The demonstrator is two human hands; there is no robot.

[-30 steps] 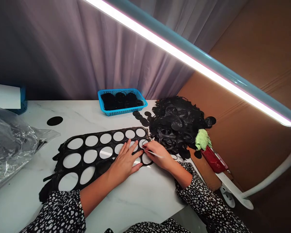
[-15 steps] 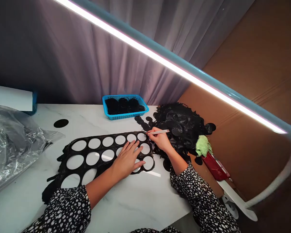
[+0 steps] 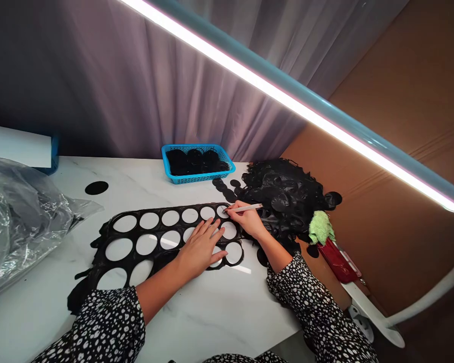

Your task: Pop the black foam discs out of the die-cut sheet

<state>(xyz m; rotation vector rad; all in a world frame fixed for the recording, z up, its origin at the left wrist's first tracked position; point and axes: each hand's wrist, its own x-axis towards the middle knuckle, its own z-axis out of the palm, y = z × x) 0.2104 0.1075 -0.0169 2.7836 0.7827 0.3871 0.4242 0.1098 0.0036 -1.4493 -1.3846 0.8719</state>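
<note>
A black sheet [image 3: 158, 230] with rows of round holes lies on the white marbled table. My left hand [image 3: 199, 247] presses flat on its right part, fingers spread, and covers some of the holes. My right hand [image 3: 247, 219] pinches a slim white pen-shaped tool [image 3: 245, 207]. The tool's tip is at the last hole of the far row, in the sheet's far right corner; what kind of tip it is I cannot make out. Just beyond that hand rises a heap of black scraps and discs [image 3: 287, 189].
A blue basket [image 3: 199, 177] of black discs stands at the back. One black disc [image 3: 97, 188] lies at the left, near a clear plastic bag [image 3: 26, 222]. A green cloth [image 3: 321, 227] and a red case [image 3: 338, 260] are at the right. A lit tube lamp [image 3: 287, 98] spans overhead.
My right hand and the tool have moved slightly left, from the hole's right edge into the hole area. My left hand stays flat on the sheet. The view has shifted a little.
</note>
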